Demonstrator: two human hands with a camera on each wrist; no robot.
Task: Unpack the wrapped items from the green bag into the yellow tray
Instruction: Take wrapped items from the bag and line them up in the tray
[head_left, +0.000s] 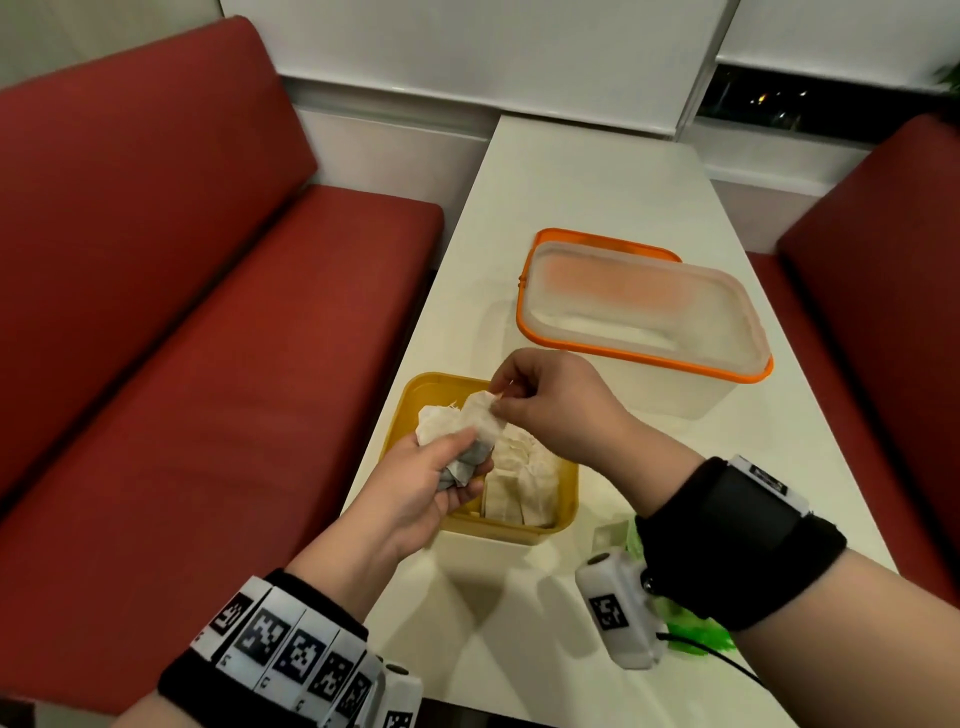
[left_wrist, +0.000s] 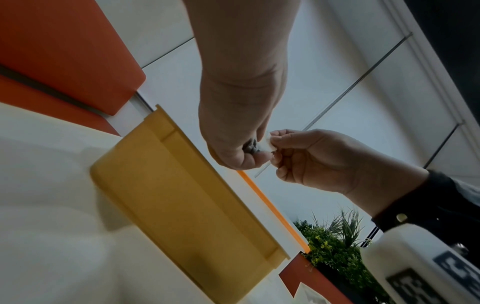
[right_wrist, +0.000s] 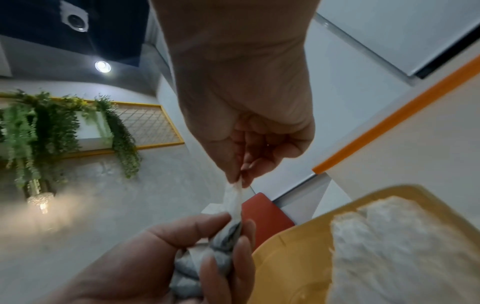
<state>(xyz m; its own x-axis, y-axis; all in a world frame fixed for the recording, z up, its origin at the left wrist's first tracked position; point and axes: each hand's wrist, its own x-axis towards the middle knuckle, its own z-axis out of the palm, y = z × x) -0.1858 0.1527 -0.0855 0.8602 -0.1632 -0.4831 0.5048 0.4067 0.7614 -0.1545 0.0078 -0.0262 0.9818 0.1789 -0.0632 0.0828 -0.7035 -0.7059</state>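
Note:
Above the yellow tray (head_left: 491, 527), my left hand (head_left: 470, 462) grips a crumpled white-and-grey wrapped item (head_left: 444, 423). My right hand (head_left: 496, 402) pinches the loose top end of its paper. In the right wrist view the paper strip (right_wrist: 233, 202) stretches from my right hand (right_wrist: 239, 182) down to my left hand (right_wrist: 230, 232). Several white wrapped items (head_left: 524, 483) lie in the tray (right_wrist: 291, 246). The green bag (head_left: 696, 631) lies on the table under my right wrist, mostly hidden. The left wrist view shows the tray's outer wall (left_wrist: 182, 195) and both hands meeting at the item (left_wrist: 253, 146).
A clear lidless box with an orange rim (head_left: 644, 358) stands on an orange lid behind the tray. The white table (head_left: 587, 171) runs away between two red benches (head_left: 208, 364). Its near edge is close to my wrists.

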